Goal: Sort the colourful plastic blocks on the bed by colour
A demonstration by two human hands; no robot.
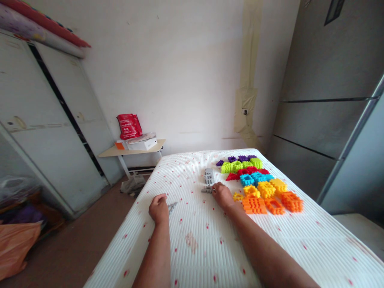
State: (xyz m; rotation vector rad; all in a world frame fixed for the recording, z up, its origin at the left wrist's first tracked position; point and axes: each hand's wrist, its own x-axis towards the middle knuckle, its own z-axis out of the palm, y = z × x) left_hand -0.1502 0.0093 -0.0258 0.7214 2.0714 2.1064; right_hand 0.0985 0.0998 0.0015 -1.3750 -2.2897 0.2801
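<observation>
My left hand [159,208] rests curled on a white mattress [195,244] with small red marks, holding a small grey block piece [173,207] that sticks out to its right. My right hand [222,194] lies closed further right, its fingers on another grey block piece [207,189]. Just beyond it lies a stack of grey blocks [209,176]. To the right of my right hand, toy blocks are sorted in rows by colour: purple [237,159], green [241,165], red [247,172], blue [255,178], yellow [264,188] and orange [271,204].
A low wooden table [132,152] beyond the mattress holds a white box [142,143] and a red bag [129,125]. A grey wardrobe [45,132] stands on the left, grey panels [330,100] on the right. An orange plastic bag [15,246] lies on the floor at left.
</observation>
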